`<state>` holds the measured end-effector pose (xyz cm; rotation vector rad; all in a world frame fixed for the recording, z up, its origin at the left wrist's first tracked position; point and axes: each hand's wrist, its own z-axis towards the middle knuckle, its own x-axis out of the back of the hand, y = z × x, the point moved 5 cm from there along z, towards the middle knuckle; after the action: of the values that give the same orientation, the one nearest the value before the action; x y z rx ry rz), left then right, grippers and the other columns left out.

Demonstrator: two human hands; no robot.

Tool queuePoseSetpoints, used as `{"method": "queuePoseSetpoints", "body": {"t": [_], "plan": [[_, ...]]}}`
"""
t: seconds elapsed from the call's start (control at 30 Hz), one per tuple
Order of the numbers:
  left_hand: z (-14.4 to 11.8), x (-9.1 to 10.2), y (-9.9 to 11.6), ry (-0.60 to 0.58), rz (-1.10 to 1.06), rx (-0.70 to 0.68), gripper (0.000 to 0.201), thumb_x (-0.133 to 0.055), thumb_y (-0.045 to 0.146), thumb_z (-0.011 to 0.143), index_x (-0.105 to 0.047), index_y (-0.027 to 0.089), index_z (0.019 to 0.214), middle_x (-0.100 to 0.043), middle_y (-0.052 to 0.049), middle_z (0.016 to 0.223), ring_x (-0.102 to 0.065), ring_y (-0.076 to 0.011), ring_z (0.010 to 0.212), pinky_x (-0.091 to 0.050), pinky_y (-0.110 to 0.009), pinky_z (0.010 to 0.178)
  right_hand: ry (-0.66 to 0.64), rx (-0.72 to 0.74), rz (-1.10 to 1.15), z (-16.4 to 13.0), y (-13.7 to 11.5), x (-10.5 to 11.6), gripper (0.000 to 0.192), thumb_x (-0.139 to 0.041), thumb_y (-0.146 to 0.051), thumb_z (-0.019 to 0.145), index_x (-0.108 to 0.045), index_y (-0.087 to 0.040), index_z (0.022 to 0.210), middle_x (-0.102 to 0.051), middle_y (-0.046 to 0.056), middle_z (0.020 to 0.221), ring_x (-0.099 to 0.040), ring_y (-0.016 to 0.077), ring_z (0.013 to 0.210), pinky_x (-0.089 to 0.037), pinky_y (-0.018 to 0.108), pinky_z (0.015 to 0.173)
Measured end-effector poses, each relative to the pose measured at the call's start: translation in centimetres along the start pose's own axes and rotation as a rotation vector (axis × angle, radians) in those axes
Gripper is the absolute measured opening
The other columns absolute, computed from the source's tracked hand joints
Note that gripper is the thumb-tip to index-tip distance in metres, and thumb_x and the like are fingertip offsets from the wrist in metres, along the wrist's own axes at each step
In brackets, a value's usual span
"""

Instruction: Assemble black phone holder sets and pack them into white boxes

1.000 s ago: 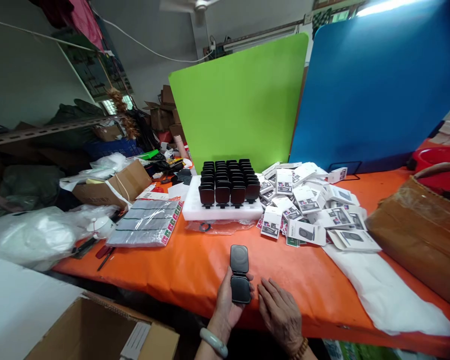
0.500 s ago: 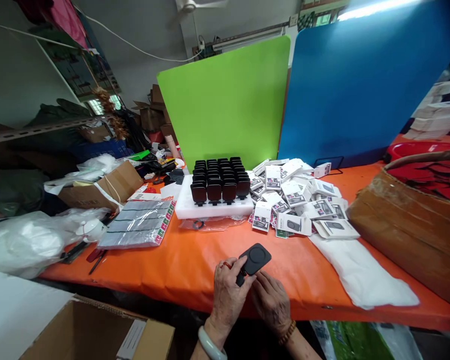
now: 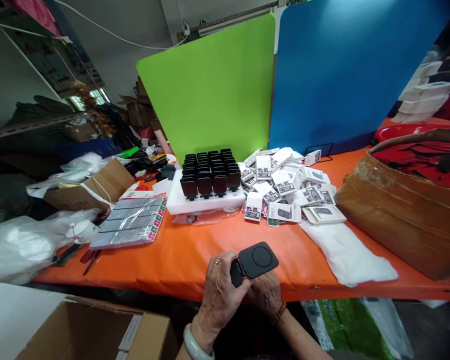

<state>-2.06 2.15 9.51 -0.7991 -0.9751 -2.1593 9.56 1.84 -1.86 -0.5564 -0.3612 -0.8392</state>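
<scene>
From the head view, I am holding a black folding stand (image 3: 254, 262) in both hands just over the near edge of the orange surface (image 3: 180, 250), right in front of my body. My left hand (image 3: 219, 290) is wrapping the hinged end, its fingers (image 3: 225, 264) curled and clamped on the lower flap, which is mostly hidden inside that grip. My right hand (image 3: 265, 295) is sitting underneath and slightly to the right, its fingers closed up against the underside of the same piece (I cannot see its fingertips, so how firmly they are pressing I cannot tell). The round-marked upper panel is opening out to the right and a little away from me, tilted face up, so the stand's long axis is running from my left fingers at the hinge towards the far right. The hinge is lying nearer my left hand; the free panel is overhanging my right. Well beyond my hands, a white foam tray (image 3: 206, 200) is carrying rows of upright black stands, and just to its right a heap of small white boxes (image 3: 285, 185) is lying loose. A brown carton (image 3: 405, 210) is sitting at the far right, an open cardboard box (image 3: 97, 330) below the surface's edge at my left.
</scene>
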Motion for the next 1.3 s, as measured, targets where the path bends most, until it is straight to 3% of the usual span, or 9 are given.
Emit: {"method": "queuePoseSetpoints", "body": {"t": [0.27, 0.47, 0.6, 0.73, 0.9, 1.1, 1.3], "plan": [[0.1, -0.1, 0.2, -0.001, -0.006, 0.016, 0.052, -0.072, 0.013, 0.069, -0.047, 0.021, 0.114, -0.064, -0.007, 0.102, -0.062, -0.0240, 0.093, -0.054, -0.041, 0.081, -0.024, -0.013, -0.016, -0.1, 0.1, -0.1, 0.029, -0.042, -0.019, 0.090, -0.060, -0.021, 0.068, -0.060, 0.003, 0.061, -0.053, 0.0176, 0.064, -0.039, 0.030, 0.070], [-0.2, -0.1, -0.9, 0.025, -0.116, 0.116, 0.059, -0.078, 0.028, 0.070, -0.045, 0.022, 0.118, -0.064, -0.009, 0.107, -0.063, -0.0243, 0.098, -0.051, -0.042, 0.087, -0.085, -0.028, -0.023, 0.2, 0.1, 0.0, 0.026, -0.042, -0.023, 0.092, -0.063, -0.020, 0.077, -0.063, 0.005, 0.068, -0.056, 0.0188, 0.070, -0.040, 0.031, 0.072], [-0.2, -0.7, -2.4, 0.019, -0.379, 0.395, 0.064, -0.081, 0.037, 0.065, -0.047, 0.022, 0.117, -0.067, -0.008, 0.103, -0.064, -0.0229, 0.097, -0.048, -0.040, 0.092, -0.116, -0.017, -0.055, 0.0, 0.1, -0.3, 0.020, -0.045, -0.019, 0.091, -0.065, -0.019, 0.089, -0.070, 0.007, 0.081, -0.063, 0.0204, 0.082, -0.042, 0.032, 0.076], [-0.5, -2.4, -4.4, 0.068, -0.879, 0.805, 0.049, -0.073, 0.047, 0.072, -0.052, 0.018, 0.105, -0.069, -0.005, 0.084, -0.064, -0.0163, 0.071, -0.052, -0.029, 0.071, -0.116, -0.037, -0.051, 0.1, 0.1, -0.3, 0.023, -0.046, -0.016, 0.091, -0.066, -0.018, 0.101, -0.071, 0.011, 0.107, -0.063, 0.0238, 0.105, -0.046, 0.035, 0.085], [-1.1, -5.8, -6.7, 0.067, -1.394, 1.178, 0.044, -0.057, 0.051, 0.085, -0.060, 0.008, 0.095, -0.070, -0.011, 0.081, -0.063, -0.0161, 0.057, -0.053, -0.028, 0.055, -0.164, -0.144, 0.157, 0.3, 0.4, 1.0, 0.021, -0.047, -0.016, 0.091, -0.066, -0.019, 0.100, -0.071, 0.010, 0.102, -0.064, 0.0230, 0.102, -0.052, 0.038, 0.087], [-2.2, -8.8, -9.4, 0.125, -1.613, 1.396, 0.031, -0.048, 0.032, 0.094, -0.058, 0.004, 0.102, -0.071, -0.012, 0.073, -0.067, -0.0182, 0.055, -0.054, -0.027, 0.052, -0.219, -0.391, 0.394, -1.2, 1.1, 4.4, 0.020, -0.050, -0.029, 0.093, -0.067, -0.022, 0.101, -0.072, 0.009, 0.101, -0.068, 0.0208, 0.096, -0.056, 0.031, 0.087], [-2.8, -8.9, -9.9, 0.125, -1.637, 1.431, 0.032, -0.049, 0.031, 0.094, -0.056, 0.003, 0.108, -0.072, -0.014, 0.074, -0.067, -0.0180, 0.054, -0.052, -0.024, 0.047, -0.471, -0.608, 0.448, -6.2, 2.4, 6.2, 0.023, -0.052, -0.038, 0.091, -0.071, -0.024, 0.093, -0.073, 0.006, 0.090, -0.070, 0.0195, 0.083, -0.057, 0.024, 0.075]]}}
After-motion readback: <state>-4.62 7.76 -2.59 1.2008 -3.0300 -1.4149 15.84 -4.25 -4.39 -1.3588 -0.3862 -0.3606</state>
